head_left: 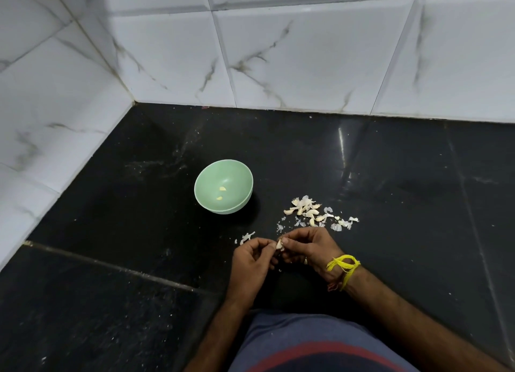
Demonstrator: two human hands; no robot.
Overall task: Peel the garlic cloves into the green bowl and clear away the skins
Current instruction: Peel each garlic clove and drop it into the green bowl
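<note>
A green bowl (207,176) stands on the black counter with two peeled garlic cloves (222,189) inside. To its right lies a pile of unpeeled cloves and loose skins (308,209). Just in front of that pile, my left hand (250,263) and my right hand (309,247) meet fingertip to fingertip and both pinch one garlic clove (279,244) with papery skin on it. A small scrap of skin (246,237) lies just left of my hands. A yellow thread is tied round my right wrist.
The black stone counter (139,232) runs into a corner of white marble-look wall tiles (306,59) at the back and left. Small white crumbs are scattered over the counter. My shirt fills the bottom edge.
</note>
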